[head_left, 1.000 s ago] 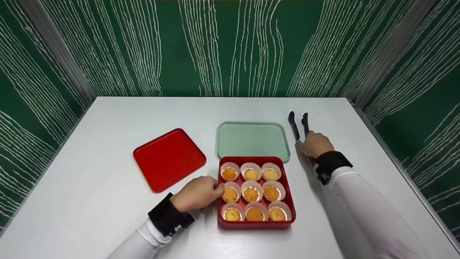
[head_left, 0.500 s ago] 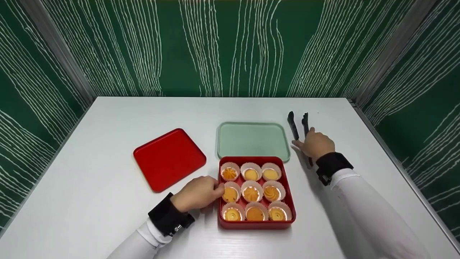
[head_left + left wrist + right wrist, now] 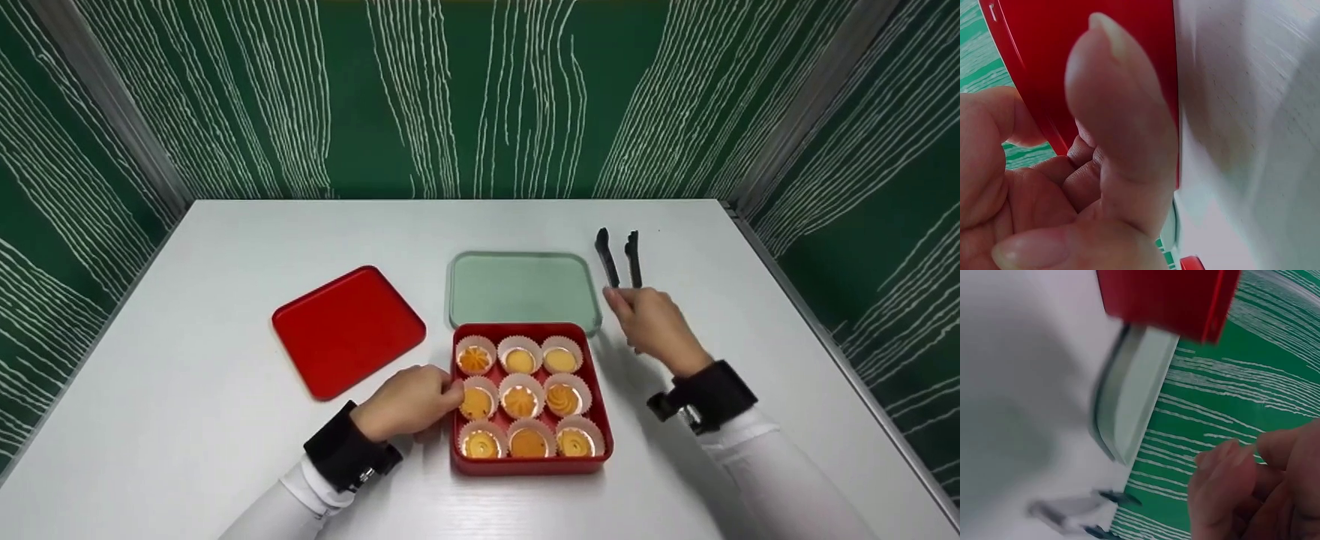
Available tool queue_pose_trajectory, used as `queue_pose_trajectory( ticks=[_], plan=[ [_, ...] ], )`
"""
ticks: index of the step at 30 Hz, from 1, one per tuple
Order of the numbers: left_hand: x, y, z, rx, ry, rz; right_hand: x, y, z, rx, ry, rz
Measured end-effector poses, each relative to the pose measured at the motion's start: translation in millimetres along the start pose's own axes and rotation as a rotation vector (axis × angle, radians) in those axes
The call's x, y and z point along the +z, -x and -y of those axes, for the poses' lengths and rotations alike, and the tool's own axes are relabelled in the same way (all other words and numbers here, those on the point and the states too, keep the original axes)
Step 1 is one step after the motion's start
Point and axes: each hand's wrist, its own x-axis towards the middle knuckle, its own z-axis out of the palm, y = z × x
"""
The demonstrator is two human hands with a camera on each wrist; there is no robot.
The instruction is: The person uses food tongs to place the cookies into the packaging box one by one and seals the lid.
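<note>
My left hand (image 3: pixel 409 401) holds the left wall of the square red box (image 3: pixel 532 466). In the left wrist view, fingers (image 3: pixel 1123 112) lie against the box's red side (image 3: pixel 1145 34). Inside the box, several cookies (image 3: pixel 520 401) sit in white paper cups, in rows. Black-tipped tongs (image 3: pixel 607 259) lie on the table to the right, their arms spread apart. My right hand (image 3: pixel 656 326) is over their near end and partly hides them. The right wrist view shows that hand (image 3: pixel 1252 489) apart from the tongs (image 3: pixel 1050 513), fingers loosely curled around nothing.
A pale green tray (image 3: pixel 521 289) lies behind the box, close to its far edge. To the left, a flat red lid or tray (image 3: pixel 349 330) sits at an angle on the white table (image 3: pixel 187 360). Green patterned panels (image 3: pixel 517 97) stand around the back and sides.
My right hand has let go of the tongs and drawn back slightly toward me. The tongs stay on the table. My left hand keeps its place on the box; the head view has shifted slightly.
</note>
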Motion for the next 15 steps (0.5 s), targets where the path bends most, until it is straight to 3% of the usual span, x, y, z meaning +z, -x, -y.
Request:
queue_pose_trajectory(
  ticks=[3,5,10,15],
  plan=[
    [-0.4,-0.6,0.5,0.011,-0.013,-0.007,16,10.7,1,0.052,-0.11,0.068],
    [-0.5,-1.3,0.3,0.016,-0.014,-0.007,26,17.3,3,0.04,-0.14,0.078],
    [-0.2,-2.0,0.4,0.012,-0.001,0.001,47,27.4,6,-0.079,-0.087,0.009],
    [0.5,-1.9,1.0,0.005,0.007,0.004,57,30.9,7,-0.094,-0.081,-0.013]
  ],
)
